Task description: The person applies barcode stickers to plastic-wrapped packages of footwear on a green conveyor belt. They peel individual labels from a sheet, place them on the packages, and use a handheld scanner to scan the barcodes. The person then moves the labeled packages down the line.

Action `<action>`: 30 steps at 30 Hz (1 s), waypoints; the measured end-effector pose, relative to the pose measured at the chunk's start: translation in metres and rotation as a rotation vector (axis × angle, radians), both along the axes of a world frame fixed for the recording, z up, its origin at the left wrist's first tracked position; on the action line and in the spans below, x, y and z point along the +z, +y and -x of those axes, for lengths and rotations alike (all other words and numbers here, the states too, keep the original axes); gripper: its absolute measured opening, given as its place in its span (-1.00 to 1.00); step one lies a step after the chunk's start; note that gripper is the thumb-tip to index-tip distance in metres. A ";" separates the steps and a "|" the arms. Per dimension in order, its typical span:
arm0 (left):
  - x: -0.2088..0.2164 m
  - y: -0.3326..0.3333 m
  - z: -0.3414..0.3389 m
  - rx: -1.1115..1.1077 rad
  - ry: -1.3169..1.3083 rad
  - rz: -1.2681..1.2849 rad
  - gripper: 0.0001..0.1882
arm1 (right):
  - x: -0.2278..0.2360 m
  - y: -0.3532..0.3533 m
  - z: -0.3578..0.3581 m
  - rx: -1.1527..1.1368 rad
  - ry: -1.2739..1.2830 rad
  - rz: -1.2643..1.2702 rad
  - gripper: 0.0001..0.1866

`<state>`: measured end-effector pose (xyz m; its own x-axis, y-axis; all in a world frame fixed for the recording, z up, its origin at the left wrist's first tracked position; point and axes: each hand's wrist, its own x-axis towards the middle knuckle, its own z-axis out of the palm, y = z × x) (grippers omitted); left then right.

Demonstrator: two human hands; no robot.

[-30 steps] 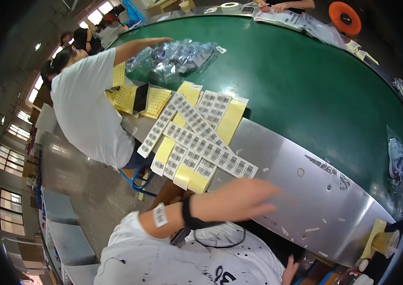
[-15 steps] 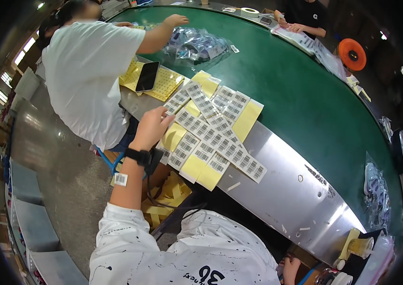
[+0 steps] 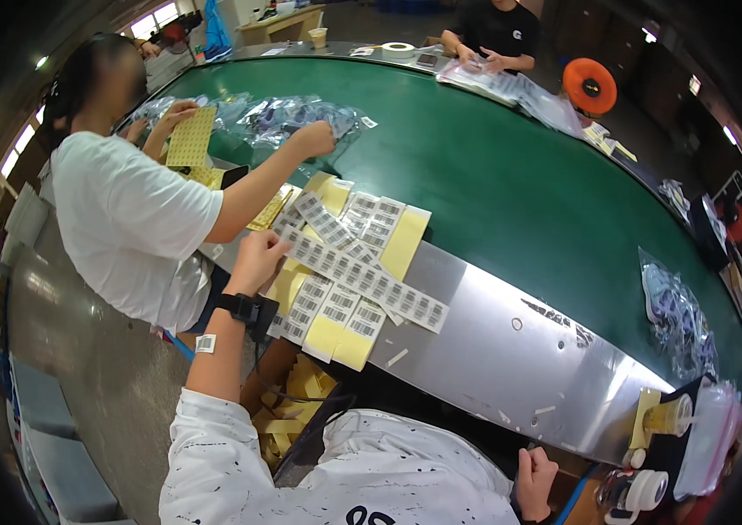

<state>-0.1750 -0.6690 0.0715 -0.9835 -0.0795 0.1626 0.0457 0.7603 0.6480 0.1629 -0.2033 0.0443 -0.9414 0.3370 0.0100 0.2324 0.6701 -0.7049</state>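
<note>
My left hand (image 3: 257, 263) pinches the upper left end of a long strip of barcode labels (image 3: 362, 278). That strip slants down to the right across several other label sheets. Under and around it lie white barcode labels (image 3: 309, 306) on yellow backing sheets (image 3: 407, 242), overlapping on the metal table edge. A single barcode label (image 3: 205, 343) sticks to my left forearm, below a black wrist strap. Low at the right, my right hand (image 3: 535, 483) is held beside the table edge with its fingers curled; what they hold, if anything, I cannot make out.
A co-worker (image 3: 130, 206) at the left holds a yellow sheet (image 3: 191, 138), one arm reaching over bagged items (image 3: 292, 118). Beyond the green belt (image 3: 511, 184), another person handles clear bags. A cup (image 3: 668, 415) and a jar (image 3: 642, 492) stand at lower right. Yellow scraps fill a box below.
My left hand has closed on the strip's end, and the strip has shifted over the sheets. My right hand shows more. The co-worker has lifted a yellow sheet. The view has tilted up.
</note>
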 end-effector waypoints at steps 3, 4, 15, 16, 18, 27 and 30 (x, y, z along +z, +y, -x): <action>0.027 0.002 -0.006 -0.047 0.091 0.078 -0.74 | -0.002 -0.007 0.001 0.062 -0.001 0.041 -0.74; 0.042 0.011 -0.007 -0.086 0.130 0.094 -0.74 | 0.000 -0.007 0.003 0.116 0.025 0.049 -0.75; 0.200 0.228 -0.103 -0.835 -0.089 -0.593 -0.83 | 0.124 0.007 0.140 0.380 0.359 0.700 -0.77; 0.197 0.269 -0.101 -0.867 -0.165 -0.642 -0.84 | 0.132 0.020 0.145 0.402 0.393 0.892 -0.82; 0.180 0.315 -0.087 -0.961 -0.129 -0.626 -0.89 | 0.135 0.033 0.161 0.435 0.427 1.003 -0.79; 0.039 0.403 -0.035 -0.942 -0.444 -0.833 -0.79 | 0.043 0.085 0.188 0.017 0.239 0.982 -0.79; 0.013 0.410 -0.032 -0.890 -0.511 -0.807 -0.72 | 0.018 0.093 0.188 0.002 0.178 1.003 -0.80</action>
<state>-0.1427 -0.2594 0.0849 -0.6850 0.7279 -0.0301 -0.0567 -0.0121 0.9983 -0.0252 -0.1107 0.0620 -0.9545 0.2654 -0.1360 0.0686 -0.2483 -0.9662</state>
